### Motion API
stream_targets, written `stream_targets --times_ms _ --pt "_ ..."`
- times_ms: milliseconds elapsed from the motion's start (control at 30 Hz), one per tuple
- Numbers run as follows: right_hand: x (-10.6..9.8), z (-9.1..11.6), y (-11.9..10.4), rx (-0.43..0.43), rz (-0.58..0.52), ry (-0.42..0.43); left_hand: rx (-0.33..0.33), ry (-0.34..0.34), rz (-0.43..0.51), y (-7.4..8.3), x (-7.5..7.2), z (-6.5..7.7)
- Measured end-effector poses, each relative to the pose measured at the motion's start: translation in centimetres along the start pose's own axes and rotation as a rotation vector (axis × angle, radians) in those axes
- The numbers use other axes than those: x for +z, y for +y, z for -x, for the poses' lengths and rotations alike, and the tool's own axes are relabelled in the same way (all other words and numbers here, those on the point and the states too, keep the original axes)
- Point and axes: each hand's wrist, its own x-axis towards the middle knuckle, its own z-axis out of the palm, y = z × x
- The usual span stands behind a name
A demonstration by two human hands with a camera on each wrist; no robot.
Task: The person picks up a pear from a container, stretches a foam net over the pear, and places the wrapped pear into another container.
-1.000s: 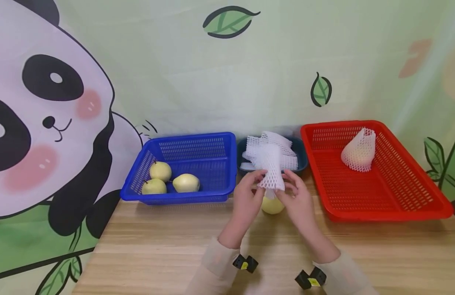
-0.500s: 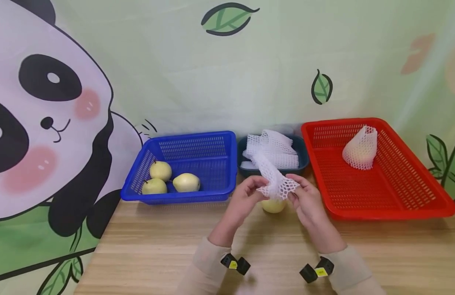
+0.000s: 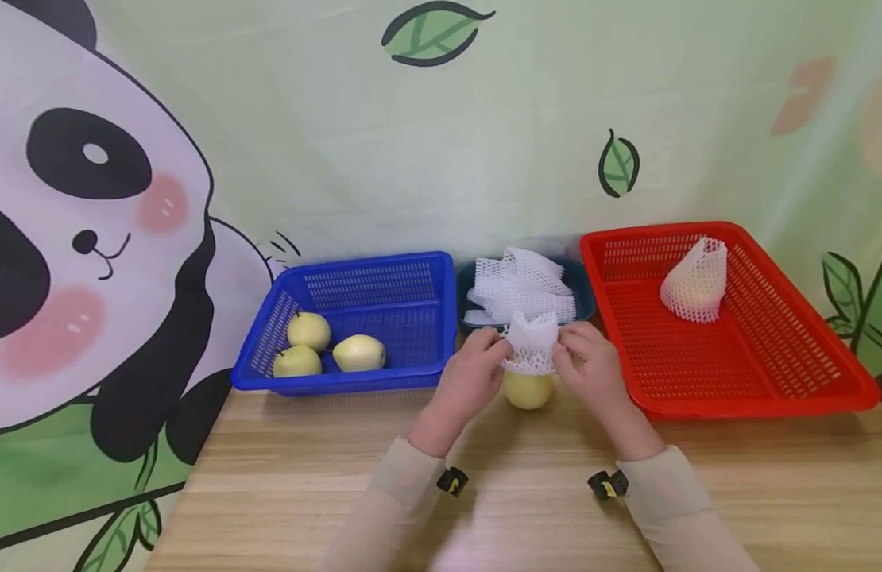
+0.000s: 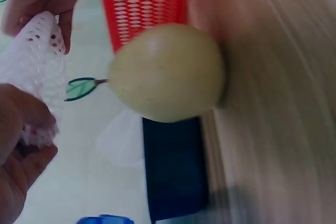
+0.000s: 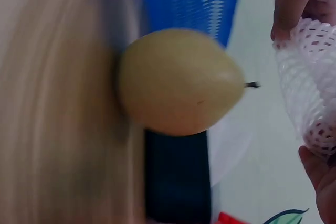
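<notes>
A white foam net sleeve (image 3: 532, 346) is stretched between both hands above a pale yellow pear (image 3: 528, 391) that stands on the table. My left hand (image 3: 471, 373) pinches the sleeve's left edge, and my right hand (image 3: 591, 369) pinches the right edge. In the left wrist view the left fingers (image 4: 31, 166) curl on the netting. The right wrist view shows the pear (image 5: 181, 82) upright with its stem toward the sleeve (image 5: 315, 82). Sleeve and pear are apart there.
A blue basket (image 3: 373, 286) at left holds several pears. More net sleeves (image 3: 523, 286) lie in a dark teal bin (image 3: 584, 294) behind the hands. At right, a red basket (image 3: 741, 365) contains one pear in a net sleeve (image 3: 696, 282). A printed cloth (image 3: 441, 159) hangs behind.
The sleeve hung long toward the bin; now it is bunched shorter and its lower mouth is spread wider between both hands. The pear has stayed in place.
</notes>
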Motion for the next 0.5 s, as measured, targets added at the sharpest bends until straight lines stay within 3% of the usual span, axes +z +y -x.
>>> stream_targets --times_ms 67,167,333,500 --pt "0.3 0.2 0.6 -0.046 0.119 -0.067 -0.033 -0.036 -0.047 -0.1 0.7 0.2" --pt "0.6 0.7 1.1 -0.014 0.215 -0.196 -0.063 -0.069 -0.086 -0.2 1.5 0.6" --pt "0.6 1.5 1.8 0.109 0.252 -0.327 -0.065 -0.107 -0.113 -0.3 2.6 1.3" --pt "0.4 1.6 2.3 0.234 0.257 -0.467 -0.078 -0.213 -0.093 -0.3 3.3 1.7"
